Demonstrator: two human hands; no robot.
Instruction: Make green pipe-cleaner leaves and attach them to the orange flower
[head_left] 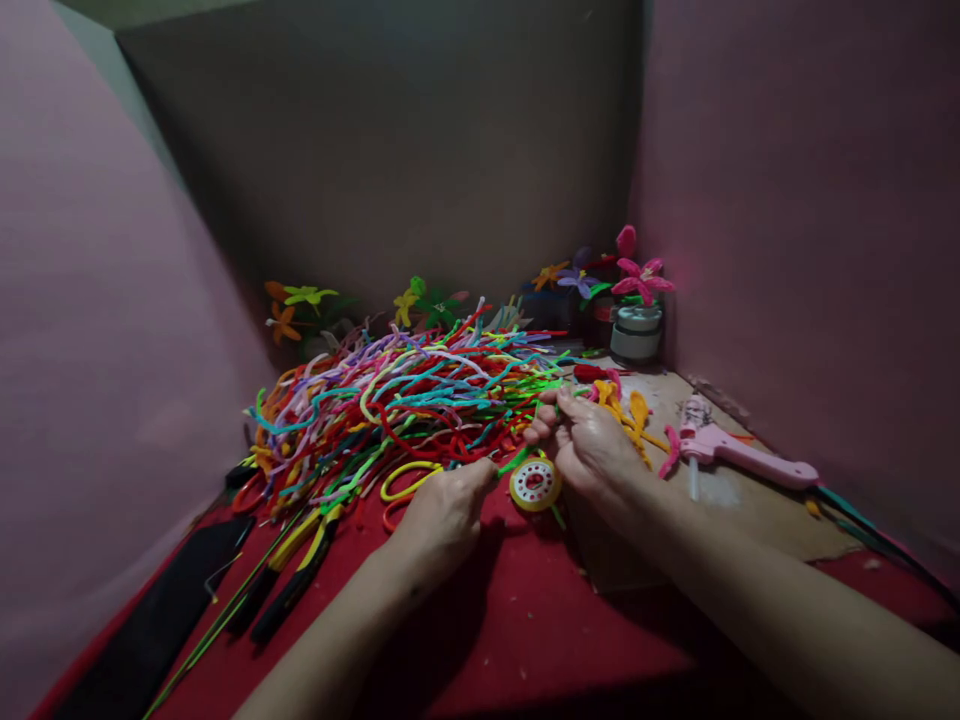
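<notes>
A short green pipe cleaner (516, 461) runs from the pinched fingertips of my left hand (446, 505) toward my right hand (592, 440). My right hand is closed, with its thumb and fingers together around green fuzzy stem material; its exact end is hidden by the fingers. Just below the gap between the hands lies a round yellow-rimmed spool (535, 485) with a white, holed centre. Behind both hands spreads a large heap of multicoloured pipe cleaners (420, 390).
Pliers (300, 560) with yellow-black handles and scissors (405, 480) lie left. A black flat object (161, 620) is at the left edge. Right, a pink glue gun (750, 458) rests on a board (780, 520) near orange fuzzy pieces (637, 412). Fuzzy flowers (643, 278) stand behind.
</notes>
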